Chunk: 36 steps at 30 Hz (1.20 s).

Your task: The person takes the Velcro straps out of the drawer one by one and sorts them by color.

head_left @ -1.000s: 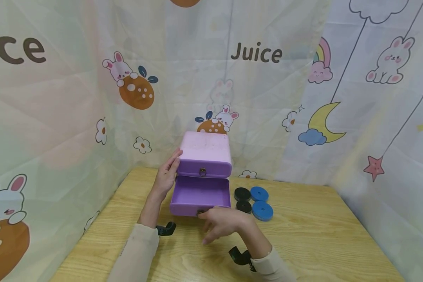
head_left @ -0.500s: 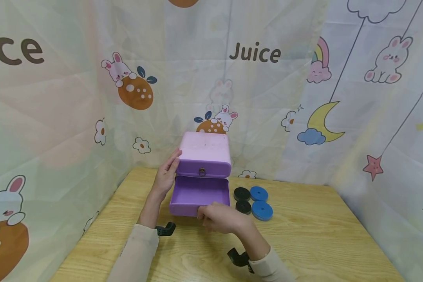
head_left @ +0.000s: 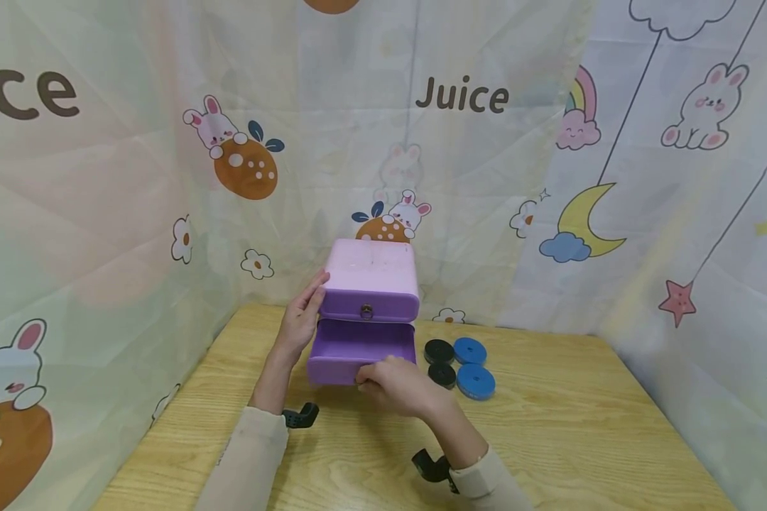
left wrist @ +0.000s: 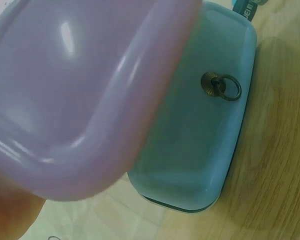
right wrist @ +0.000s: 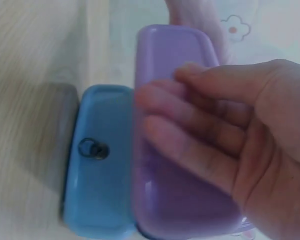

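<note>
Head view, purple drawer (head_left: 334,371) standing open, upper drawer (head_left: 393,307) closed

From farthest back, the head camera is looking forward and down on the drawer cabinet (head_left: 371,266) at centre. The 2 wrist cameras are facing its front closely, turned sideways: the wooden table (head_left: 562,433) is occupying the left wrist view's right side and the right wrist view's left side. Those 2 are sharing the blue drawer front (left wrist: 190,135).
</note>
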Tool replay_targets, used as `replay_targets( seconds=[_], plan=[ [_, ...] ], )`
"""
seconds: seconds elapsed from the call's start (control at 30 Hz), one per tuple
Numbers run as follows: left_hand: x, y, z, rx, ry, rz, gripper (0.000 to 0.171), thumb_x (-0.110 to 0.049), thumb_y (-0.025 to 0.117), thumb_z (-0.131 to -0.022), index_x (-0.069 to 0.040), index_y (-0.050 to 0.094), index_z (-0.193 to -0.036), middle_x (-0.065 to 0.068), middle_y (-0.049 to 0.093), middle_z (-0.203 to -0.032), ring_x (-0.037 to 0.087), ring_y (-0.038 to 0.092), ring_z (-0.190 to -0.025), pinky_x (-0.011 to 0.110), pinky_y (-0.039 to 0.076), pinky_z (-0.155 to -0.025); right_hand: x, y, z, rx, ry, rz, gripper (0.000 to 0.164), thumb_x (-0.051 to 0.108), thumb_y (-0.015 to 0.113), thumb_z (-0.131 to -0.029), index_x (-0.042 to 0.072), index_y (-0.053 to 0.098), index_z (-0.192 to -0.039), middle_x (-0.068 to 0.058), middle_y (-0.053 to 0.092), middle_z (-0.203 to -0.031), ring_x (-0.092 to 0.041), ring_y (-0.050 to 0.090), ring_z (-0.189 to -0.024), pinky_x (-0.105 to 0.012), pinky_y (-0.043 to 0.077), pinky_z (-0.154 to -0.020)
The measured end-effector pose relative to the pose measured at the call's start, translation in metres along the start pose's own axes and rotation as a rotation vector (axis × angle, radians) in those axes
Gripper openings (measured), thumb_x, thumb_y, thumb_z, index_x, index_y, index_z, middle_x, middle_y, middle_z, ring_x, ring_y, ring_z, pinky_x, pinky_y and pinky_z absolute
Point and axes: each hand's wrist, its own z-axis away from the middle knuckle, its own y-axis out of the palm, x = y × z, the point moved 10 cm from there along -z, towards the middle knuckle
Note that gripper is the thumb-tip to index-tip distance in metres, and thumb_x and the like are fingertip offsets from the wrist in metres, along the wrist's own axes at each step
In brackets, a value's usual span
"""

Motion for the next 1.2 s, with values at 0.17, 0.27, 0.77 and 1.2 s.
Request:
replay_targets(
  seconds=[0.17,0.27,0.77,1.2],
  plan=[
    [-0.001,-0.001,0.0,-0.012,0.009,-0.009,0.048,-0.041,0.052,-0.109,-0.022,0.054,-0.153,-0.008,0.036,-0.169,0.013,0.027,-0.158,0.039,0.022,-0.13,-0.01,-0.012,-0.004,-0.195,-0.012,-0.007,0.01,0.014,0.071,-0.1,0.015,0.08,-0.104,0.004,0.079,-0.099,-0.007,0.07,-0.086,-0.024,0.06,-0.079],
    [-0.002,-0.001,0.0,-0.014,0.017,-0.01,0.049,-0.043,0.053,-0.109,-0.022,0.055,-0.153,-0.009,0.036,-0.168,0.014,0.027,-0.158,0.04,0.022,-0.13,-0.02,-0.016,-0.004,-0.304,-0.013,0.004,0.009,0.013,0.073,-0.098,0.014,0.081,-0.103,0.002,0.08,-0.098,-0.01,0.073,-0.089,-0.027,0.062,-0.081],
    [-0.002,0.0,-0.001,-0.01,0.032,0.004,0.046,-0.036,0.051,-0.11,-0.018,0.054,-0.153,-0.002,0.034,-0.17,0.014,0.026,-0.158,0.039,0.022,-0.13,-0.046,0.005,-0.01,-0.227,0.1,-0.043,0.02,0.016,0.071,-0.1,0.008,0.075,-0.118,0.0,0.07,-0.11,-0.012,0.066,-0.1,-0.031,0.06,-0.088],
    [-0.002,0.0,0.0,-0.008,0.035,-0.002,0.049,-0.042,0.05,-0.11,-0.02,0.053,-0.154,-0.005,0.034,-0.17,0.016,0.025,-0.159,0.043,0.021,-0.131,-0.057,0.015,-0.011,-0.182,0.145,-0.149,0.047,0.025,0.078,-0.096,0.007,0.064,-0.137,-0.004,0.062,-0.129,-0.022,0.062,-0.115,-0.041,0.055,-0.101]
  ],
)
